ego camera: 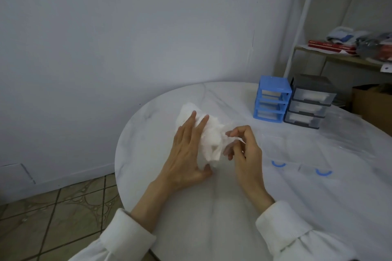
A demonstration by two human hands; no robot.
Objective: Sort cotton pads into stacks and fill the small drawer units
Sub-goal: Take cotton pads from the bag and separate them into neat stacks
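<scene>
The pads lie in a loose white heap on the table, between the two hands and running on past the left fingertips; the left hand lies spread, fingers straight, flat against the heap's left side, thumb down on the table near its close end; the right hand is curled at the heap's right edge, thumb and fingertips seemingly pinching a thin pad or wisp there, though blur hides exactly what they hold; the step looks to be peeling single pads off the heap to build a stack; to do it well, the left hand should keep the heap pinned so it does not drag, while the right lifts only one pad, pulling sideways and low, since cotton clings and will bring neighbours along; stacks want squaring on bare table close in front of the wrists; two clear drawers lie out just right of the right hand, ready to fill; the blue unit and grey unit stand well beyond it, far right.
</scene>
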